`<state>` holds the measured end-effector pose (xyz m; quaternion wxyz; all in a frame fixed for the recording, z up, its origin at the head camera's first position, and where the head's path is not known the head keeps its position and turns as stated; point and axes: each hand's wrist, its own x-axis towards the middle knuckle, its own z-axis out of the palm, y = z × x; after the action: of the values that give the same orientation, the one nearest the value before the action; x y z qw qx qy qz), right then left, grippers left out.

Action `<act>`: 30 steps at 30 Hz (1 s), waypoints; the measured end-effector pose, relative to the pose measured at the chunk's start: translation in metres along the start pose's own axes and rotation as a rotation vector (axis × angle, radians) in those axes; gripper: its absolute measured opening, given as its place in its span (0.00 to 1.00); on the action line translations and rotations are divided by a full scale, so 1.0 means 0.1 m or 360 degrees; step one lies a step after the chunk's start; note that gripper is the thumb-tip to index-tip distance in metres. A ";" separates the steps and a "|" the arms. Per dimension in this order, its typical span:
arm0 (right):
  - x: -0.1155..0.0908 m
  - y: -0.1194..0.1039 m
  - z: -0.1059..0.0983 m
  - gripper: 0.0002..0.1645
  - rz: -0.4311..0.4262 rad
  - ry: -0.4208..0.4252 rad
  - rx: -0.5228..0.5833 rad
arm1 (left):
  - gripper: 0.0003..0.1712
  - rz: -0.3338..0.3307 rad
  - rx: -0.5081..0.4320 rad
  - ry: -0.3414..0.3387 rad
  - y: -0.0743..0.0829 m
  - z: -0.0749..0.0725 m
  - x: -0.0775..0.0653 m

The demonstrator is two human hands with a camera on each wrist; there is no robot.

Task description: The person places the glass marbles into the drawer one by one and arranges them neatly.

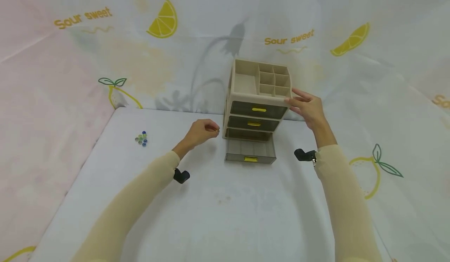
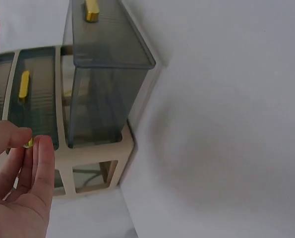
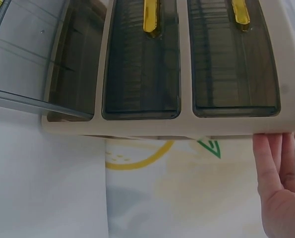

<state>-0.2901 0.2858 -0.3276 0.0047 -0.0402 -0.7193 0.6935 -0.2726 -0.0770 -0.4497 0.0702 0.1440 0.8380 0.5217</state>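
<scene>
My left hand [image 1: 201,132] is just left of a beige desktop drawer organizer [image 1: 245,83], above the table. Between thumb and fingertips it pinches a small glass marble [image 2: 29,143], mostly hidden, with a yellow-green glint. The organizer's bottom drawer [image 1: 250,159] is pulled out toward me; smoky and see-through, it has dividers inside. The two upper drawers [image 1: 259,110] are closed, each with a yellow handle. My right hand [image 1: 309,108] touches the organizer's upper right edge, fairly straight fingers [image 3: 267,158] against its side.
Several blue, green and clear marbles [image 1: 140,140] lie in a cluster on the white table [image 1: 197,215], at the left. Small open compartments [image 1: 267,78] fill part of the organizer's top. A lemon-printed cloth [image 1: 197,58] hangs behind the table.
</scene>
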 end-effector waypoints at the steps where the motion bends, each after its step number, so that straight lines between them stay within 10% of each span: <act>1: 0.00 0.00 0.00 0.41 -0.0002 -0.0002 -0.0001 | 0.10 0.0036 0.0034 -0.0014 0.01 0.05 0.03; 10: 0.03 0.00 0.01 0.41 0.0014 0.0009 -0.0047 | 0.11 0.0459 0.0322 -0.0262 0.22 0.42 0.15; 30: 0.05 0.02 0.00 0.42 0.0038 0.0045 -0.0017 | 0.14 0.0502 0.1114 -0.0804 0.36 0.66 0.40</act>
<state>-0.2951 0.2863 -0.3303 0.0065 -0.0586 -0.7223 0.6891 -0.2868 0.0074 -0.4456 0.1392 0.4073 0.8883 0.1602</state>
